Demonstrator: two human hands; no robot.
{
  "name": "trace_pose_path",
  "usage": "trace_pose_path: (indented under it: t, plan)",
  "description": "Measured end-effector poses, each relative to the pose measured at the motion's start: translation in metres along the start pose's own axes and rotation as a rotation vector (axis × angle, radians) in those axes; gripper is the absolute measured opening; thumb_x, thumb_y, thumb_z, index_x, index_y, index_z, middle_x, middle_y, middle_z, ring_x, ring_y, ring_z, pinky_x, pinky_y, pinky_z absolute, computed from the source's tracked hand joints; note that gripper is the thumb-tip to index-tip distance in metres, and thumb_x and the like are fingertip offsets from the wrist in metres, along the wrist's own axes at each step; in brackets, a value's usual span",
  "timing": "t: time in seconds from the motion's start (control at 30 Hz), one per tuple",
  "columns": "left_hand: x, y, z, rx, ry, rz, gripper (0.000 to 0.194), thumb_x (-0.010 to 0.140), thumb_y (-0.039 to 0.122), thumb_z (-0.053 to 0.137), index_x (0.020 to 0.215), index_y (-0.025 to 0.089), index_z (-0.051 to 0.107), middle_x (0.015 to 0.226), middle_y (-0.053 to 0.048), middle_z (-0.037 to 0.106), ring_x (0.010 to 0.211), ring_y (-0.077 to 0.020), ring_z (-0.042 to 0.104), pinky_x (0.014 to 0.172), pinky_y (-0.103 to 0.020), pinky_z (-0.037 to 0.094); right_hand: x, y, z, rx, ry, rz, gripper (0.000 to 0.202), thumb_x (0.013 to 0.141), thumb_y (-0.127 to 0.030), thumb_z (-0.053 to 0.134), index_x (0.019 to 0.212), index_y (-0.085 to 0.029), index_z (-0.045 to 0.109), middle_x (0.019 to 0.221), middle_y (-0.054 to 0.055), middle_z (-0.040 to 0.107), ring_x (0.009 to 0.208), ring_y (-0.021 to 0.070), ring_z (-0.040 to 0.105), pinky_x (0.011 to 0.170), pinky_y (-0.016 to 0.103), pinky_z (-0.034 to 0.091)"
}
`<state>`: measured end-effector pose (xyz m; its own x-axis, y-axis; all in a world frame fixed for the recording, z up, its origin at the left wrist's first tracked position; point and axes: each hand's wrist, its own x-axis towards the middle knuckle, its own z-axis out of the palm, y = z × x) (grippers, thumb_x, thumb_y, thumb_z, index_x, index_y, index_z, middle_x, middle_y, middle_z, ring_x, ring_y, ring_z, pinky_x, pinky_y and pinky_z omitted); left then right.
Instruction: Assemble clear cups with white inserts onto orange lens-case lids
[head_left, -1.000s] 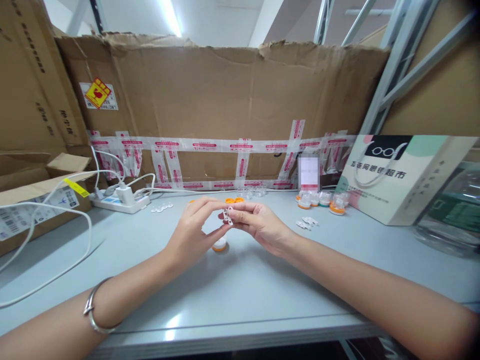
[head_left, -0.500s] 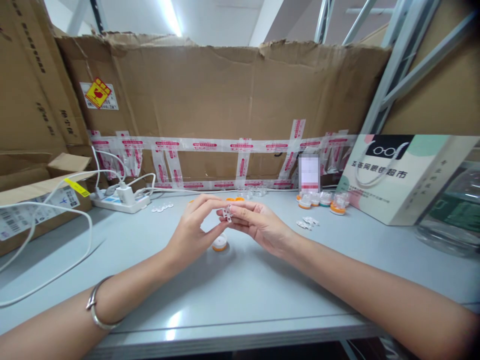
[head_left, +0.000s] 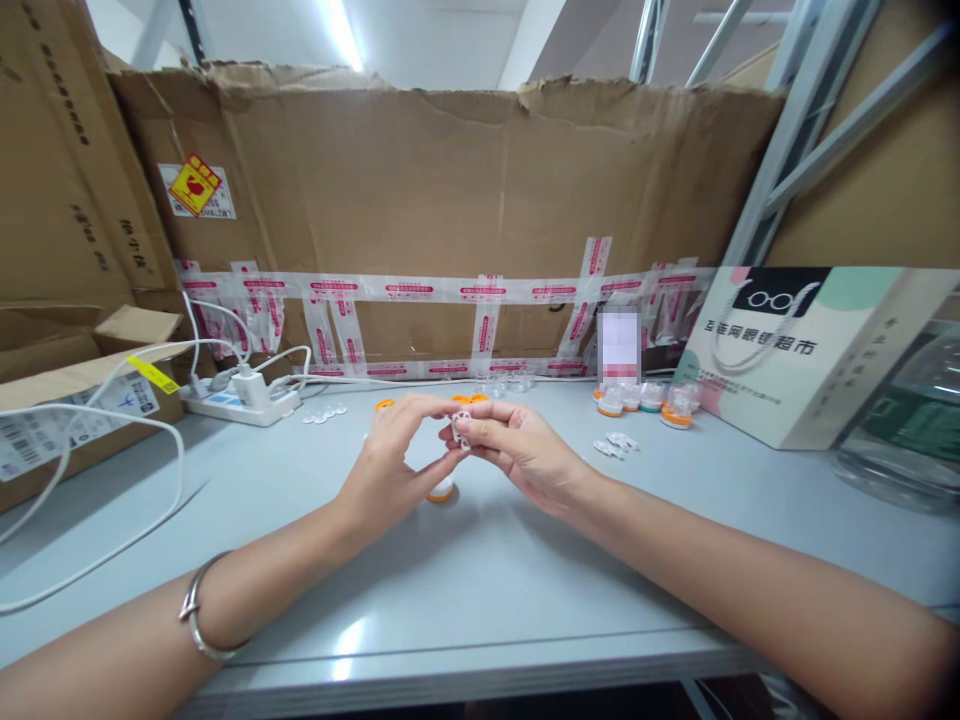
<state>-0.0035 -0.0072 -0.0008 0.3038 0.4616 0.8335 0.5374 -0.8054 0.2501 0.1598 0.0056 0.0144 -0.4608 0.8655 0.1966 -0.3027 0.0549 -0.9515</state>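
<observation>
A small flat white plastic piece with cut-outs [head_left: 461,430] is held up between both hands above the table. My right hand [head_left: 529,455] pinches it between thumb and fingers. My left hand [head_left: 382,460] curves around its other side, thumb tip at the lower edge and fingertips at the upper edge; their exact contact is partly hidden. Below the left thumb, a round white part with an orange base [head_left: 441,491] stands on the table, its top partly covered by the hand. To the right lie several similar flat white pieces [head_left: 616,446].
Several small jars with orange or teal bases [head_left: 676,416] stand at the back right, near a paper bag [head_left: 780,370]. Orange rings [head_left: 480,399] and clear cups [head_left: 517,381] sit behind my hands. White discs [head_left: 325,415], a power strip [head_left: 244,403] and cables occupy the left.
The white piece has turned between my fingers and shifted slightly right. My left thumb has moved right along with it, covering more of the round orange-based part.
</observation>
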Motion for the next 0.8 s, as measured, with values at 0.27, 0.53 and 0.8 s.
trace_pose_path:
  t: [0.27,0.53,0.8]
  plan:
    - [0.003,0.001,-0.003,-0.145,-0.007,0.011,0.029,0.075,0.019,0.065,0.103,0.020,0.056,0.098,-0.004,0.060,0.094,-0.0158,0.055,0.082,-0.031,0.046,0.002,0.001,-0.004,0.042,-0.155,0.061,0.013,0.072,-0.030,0.068,0.080,-0.020,0.068,0.084,0.002,0.068,0.093,0.0146,0.062,0.084,0.029,0.045]
    - [0.004,-0.004,-0.009,-0.233,0.108,-0.084,0.033,0.078,0.018,0.061,0.110,0.021,0.055,0.108,-0.007,0.059,0.099,-0.0186,0.055,0.084,-0.035,0.046,0.017,-0.020,-0.040,-0.314,0.073,-0.054,0.029,0.077,-0.042,0.060,0.096,-0.020,0.064,0.094,0.006,0.070,0.091,0.0168,0.063,0.088,0.036,0.043]
    - [0.004,-0.010,-0.017,-0.122,0.118,-0.022,0.035,0.078,0.016,0.060,0.111,0.021,0.054,0.106,-0.007,0.059,0.098,-0.0185,0.055,0.083,-0.035,0.046,0.033,-0.018,-0.128,-1.100,0.245,0.082,0.013,0.070,-0.027,0.064,0.076,-0.016,0.065,0.077,0.006,0.069,0.071,0.0168,0.062,0.067,0.028,0.047]
